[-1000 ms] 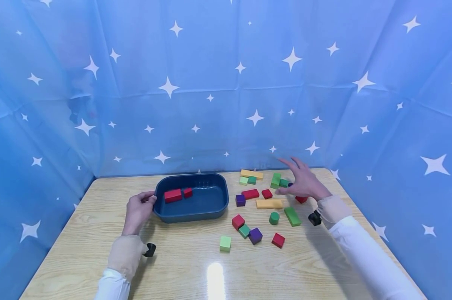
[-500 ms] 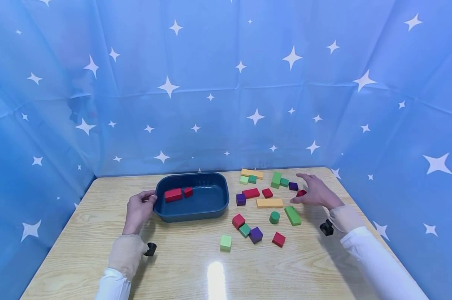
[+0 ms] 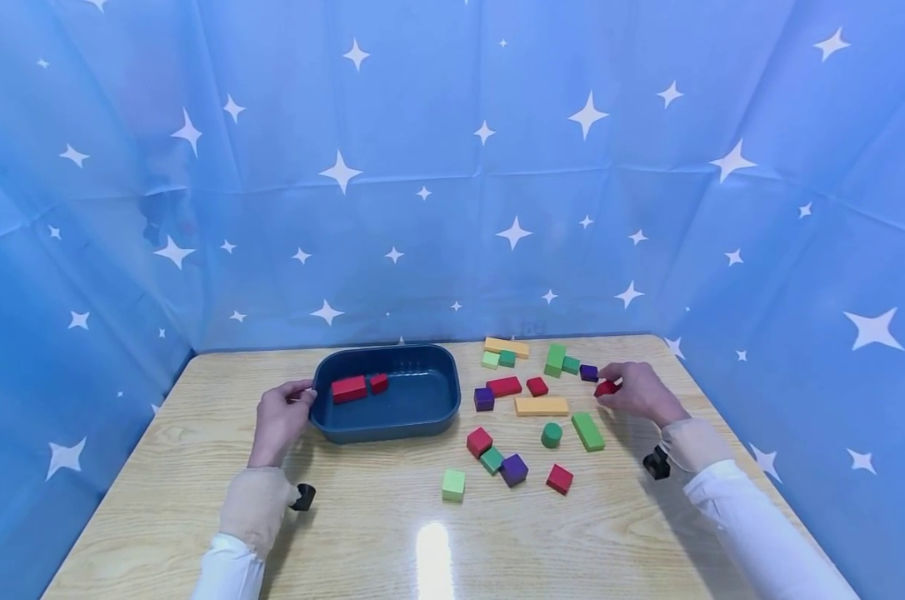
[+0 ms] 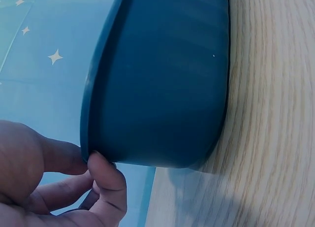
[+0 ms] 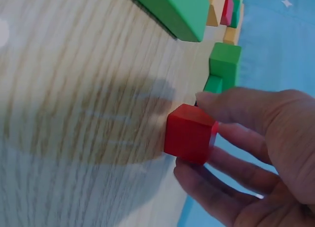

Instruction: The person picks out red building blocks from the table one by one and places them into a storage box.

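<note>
My left hand pinches the rim of a dark blue rectangular tub at its left end. The left wrist view shows thumb and fingers meeting at the corner of the tub's rim. Inside the tub lie a red oblong block and a small red cube. At the right side of the table, my right hand grips a red block, thumb on one side and fingertips on the other. A small purple block sits just beyond that hand.
Between the tub and my right hand, several loose blocks are spread, among them a yellow plank, a green oblong, a green cylinder and a purple cube. A light green cube lies nearest me. A starry blue curtain borders the table.
My right hand has moved right and toward me from above the blocks, and its spread fingers have closed around the red block. The left hand keeps its hold on the tub.
</note>
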The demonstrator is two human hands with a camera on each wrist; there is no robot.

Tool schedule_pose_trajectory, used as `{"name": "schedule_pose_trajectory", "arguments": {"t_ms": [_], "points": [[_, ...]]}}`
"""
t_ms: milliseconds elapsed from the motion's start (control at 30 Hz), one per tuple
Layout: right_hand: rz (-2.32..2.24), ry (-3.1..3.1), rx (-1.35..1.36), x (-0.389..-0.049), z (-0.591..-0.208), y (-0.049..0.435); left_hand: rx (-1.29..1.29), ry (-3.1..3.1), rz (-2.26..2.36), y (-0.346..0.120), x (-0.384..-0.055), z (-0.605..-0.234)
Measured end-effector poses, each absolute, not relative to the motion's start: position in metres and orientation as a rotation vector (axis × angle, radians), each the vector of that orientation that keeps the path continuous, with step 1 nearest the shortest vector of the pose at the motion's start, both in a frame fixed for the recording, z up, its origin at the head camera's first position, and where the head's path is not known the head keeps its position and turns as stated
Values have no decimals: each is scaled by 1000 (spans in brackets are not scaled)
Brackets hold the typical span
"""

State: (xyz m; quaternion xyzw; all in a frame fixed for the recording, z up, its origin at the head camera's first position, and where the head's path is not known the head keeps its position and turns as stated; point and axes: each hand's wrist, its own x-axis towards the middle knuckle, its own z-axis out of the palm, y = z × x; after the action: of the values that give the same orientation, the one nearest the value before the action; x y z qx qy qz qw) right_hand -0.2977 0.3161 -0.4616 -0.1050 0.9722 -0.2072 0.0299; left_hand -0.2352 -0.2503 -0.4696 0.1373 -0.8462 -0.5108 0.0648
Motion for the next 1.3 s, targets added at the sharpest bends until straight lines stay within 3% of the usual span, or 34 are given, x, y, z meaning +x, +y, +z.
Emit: {"name": "schedule_pose_trajectory", "arguments": {"t_ms": [633, 1300], "points": [[-636, 2993, -326, -298, -461, 320, 422, -2569, -1530, -249, -238, -466], [-681, 2996, -413, -307, -427, 293, 417, -2546, -1566, -251, -237, -469]]}}
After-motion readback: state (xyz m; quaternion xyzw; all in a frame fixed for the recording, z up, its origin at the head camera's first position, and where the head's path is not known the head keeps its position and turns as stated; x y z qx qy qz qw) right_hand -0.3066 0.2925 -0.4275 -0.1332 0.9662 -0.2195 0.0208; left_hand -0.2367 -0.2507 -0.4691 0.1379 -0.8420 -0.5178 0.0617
